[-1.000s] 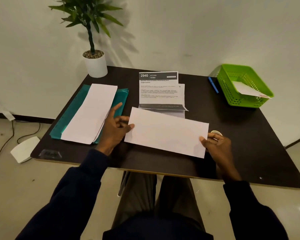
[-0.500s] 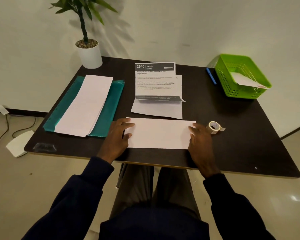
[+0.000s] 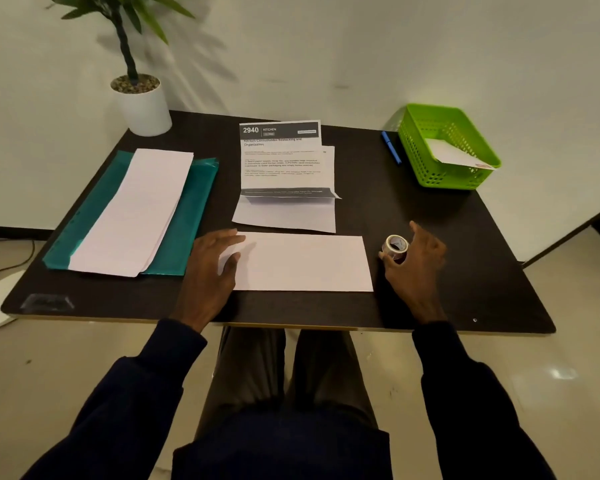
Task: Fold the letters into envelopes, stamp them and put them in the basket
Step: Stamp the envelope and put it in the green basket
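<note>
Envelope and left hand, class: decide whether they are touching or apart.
Touching. The head view shows the left hand lying on the envelope, covering its left end.

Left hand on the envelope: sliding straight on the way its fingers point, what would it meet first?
Likely the printed letter: the left hand points up and right across the corner of the envelope, towards that sheet's blank lower flap. The right hand grips the tape roll, off this line.
</note>
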